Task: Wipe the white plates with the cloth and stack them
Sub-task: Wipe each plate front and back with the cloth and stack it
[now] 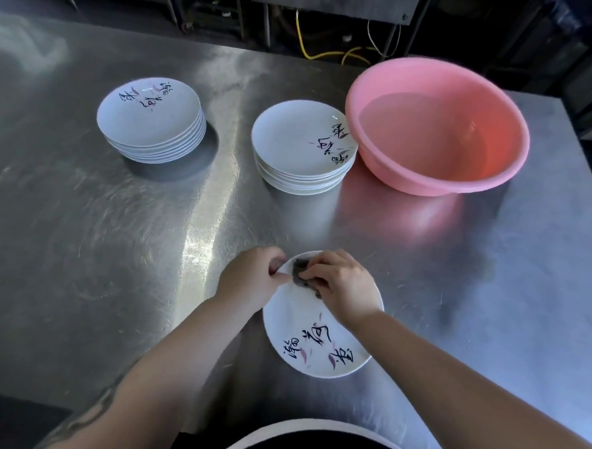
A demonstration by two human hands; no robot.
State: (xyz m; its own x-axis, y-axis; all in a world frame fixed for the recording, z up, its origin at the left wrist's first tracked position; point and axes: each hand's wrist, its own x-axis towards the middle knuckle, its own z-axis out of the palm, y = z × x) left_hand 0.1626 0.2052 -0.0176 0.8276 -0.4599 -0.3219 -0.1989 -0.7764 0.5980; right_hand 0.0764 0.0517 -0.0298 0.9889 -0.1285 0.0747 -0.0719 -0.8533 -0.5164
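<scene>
A white plate [310, 342] with dark painted characters is held tilted above the steel table, close to my body. My left hand [250, 277] pinches its far left rim. My right hand [339, 281] presses a small dark grey cloth [302, 274] against the plate's far edge, fingers curled over the cloth. Two stacks of several matching white plates stand farther off: one stack [152, 124] at the left, another stack [304, 145] in the middle beside the basin.
A pink plastic basin [436, 128] holding water sits at the back right, touching the middle stack. The steel table [98, 248] ends at a back edge, with dark equipment and yellow cables [317, 55] behind it.
</scene>
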